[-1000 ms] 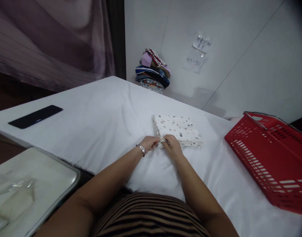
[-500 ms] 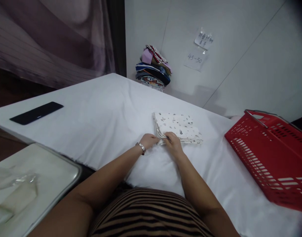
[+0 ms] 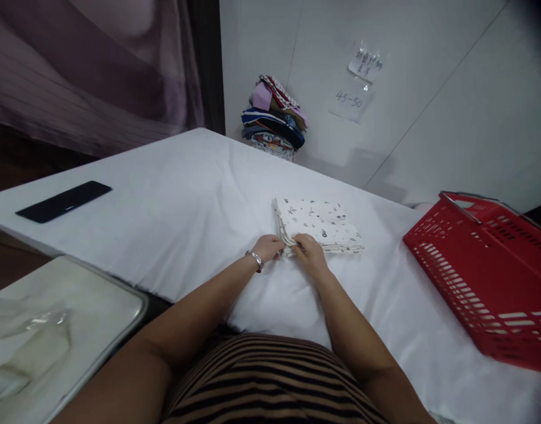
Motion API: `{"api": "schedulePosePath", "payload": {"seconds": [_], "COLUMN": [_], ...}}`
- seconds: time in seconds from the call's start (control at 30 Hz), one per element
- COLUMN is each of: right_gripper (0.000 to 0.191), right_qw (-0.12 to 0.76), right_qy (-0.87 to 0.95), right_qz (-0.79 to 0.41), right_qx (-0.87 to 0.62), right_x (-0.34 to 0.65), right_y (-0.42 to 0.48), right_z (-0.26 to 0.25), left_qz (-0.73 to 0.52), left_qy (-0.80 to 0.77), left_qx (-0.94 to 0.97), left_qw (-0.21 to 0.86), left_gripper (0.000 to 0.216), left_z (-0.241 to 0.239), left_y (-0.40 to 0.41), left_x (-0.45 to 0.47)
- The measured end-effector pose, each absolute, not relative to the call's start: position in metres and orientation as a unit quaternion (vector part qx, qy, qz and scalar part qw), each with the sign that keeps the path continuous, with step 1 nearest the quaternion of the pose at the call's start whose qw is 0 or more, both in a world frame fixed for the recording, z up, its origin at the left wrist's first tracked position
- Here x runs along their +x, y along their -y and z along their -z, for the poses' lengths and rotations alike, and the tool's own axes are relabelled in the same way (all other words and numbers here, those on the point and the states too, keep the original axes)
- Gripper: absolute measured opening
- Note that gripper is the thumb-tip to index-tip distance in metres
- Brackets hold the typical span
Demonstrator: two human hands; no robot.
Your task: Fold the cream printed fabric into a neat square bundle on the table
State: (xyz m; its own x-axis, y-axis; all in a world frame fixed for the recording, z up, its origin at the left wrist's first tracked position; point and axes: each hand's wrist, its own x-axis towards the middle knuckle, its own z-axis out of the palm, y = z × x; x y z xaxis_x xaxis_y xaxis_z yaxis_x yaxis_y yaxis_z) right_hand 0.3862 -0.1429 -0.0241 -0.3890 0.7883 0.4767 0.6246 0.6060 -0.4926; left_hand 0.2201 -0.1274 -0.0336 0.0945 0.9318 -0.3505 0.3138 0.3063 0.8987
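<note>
A folded white cloth [image 3: 321, 221] with small dark printed figures lies flat on the white-covered table [image 3: 173, 206]. Its layers show along the near and left edges. My left hand [image 3: 269, 247], with a metal band at the wrist, pinches the near left corner of the cloth. Just right of it, my right hand [image 3: 309, 252] grips the near edge, its fingers curled round the layers and lifting them slightly. The fingertips of both hands are partly hidden.
A red plastic basket [image 3: 469, 277] with a metal handle stands at the right. Folded fabrics [image 3: 274, 118] are piled beyond the table by the wall. A flat black object [image 3: 65, 201] lies at the left. Nearer, a white surface [image 3: 106, 300] carries clear plastic wrapping [image 3: 36, 347].
Both hands keep nearly the same place at the cloth's near left corner. My left hand has turned a little at the wrist. The view has shifted slightly.
</note>
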Motion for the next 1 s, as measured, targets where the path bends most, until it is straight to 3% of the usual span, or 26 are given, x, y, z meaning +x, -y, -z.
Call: {"api": "schedulePosePath", "payload": {"seconds": [0.27, 0.43, 0.53, 0.7, 1.0], "right_gripper": [0.018, 0.031, 0.02, 0.018, 0.018], "right_qw": [0.33, 0.316, 0.347, 0.418, 0.434], "right_qy": [0.841, 0.852, 0.824, 0.765, 0.763], "right_qz": [-0.1, -0.095, -0.114, -0.159, -0.166], "right_qx": [-0.416, -0.407, -0.434, -0.463, -0.45], "right_x": [0.388, 0.389, 0.389, 0.389, 0.389], "right_y": [0.145, 0.147, 0.146, 0.143, 0.144], "right_z": [0.021, 0.019, 0.019, 0.022, 0.023], "left_qz": [-0.354, -0.398, -0.401, -0.339, -0.227], "left_qy": [-0.587, -0.575, -0.568, -0.606, -0.642], "left_qx": [0.417, 0.386, 0.407, 0.522, 0.627], "left_qw": [0.597, 0.601, 0.593, 0.496, 0.378], "left_gripper": [0.008, 0.011, 0.013, 0.008, 0.03], "left_z": [0.024, 0.013, 0.013, 0.025, 0.028], "left_y": [0.129, 0.132, 0.134, 0.138, 0.139], "left_x": [0.228, 0.228, 0.225, 0.222, 0.232]}}
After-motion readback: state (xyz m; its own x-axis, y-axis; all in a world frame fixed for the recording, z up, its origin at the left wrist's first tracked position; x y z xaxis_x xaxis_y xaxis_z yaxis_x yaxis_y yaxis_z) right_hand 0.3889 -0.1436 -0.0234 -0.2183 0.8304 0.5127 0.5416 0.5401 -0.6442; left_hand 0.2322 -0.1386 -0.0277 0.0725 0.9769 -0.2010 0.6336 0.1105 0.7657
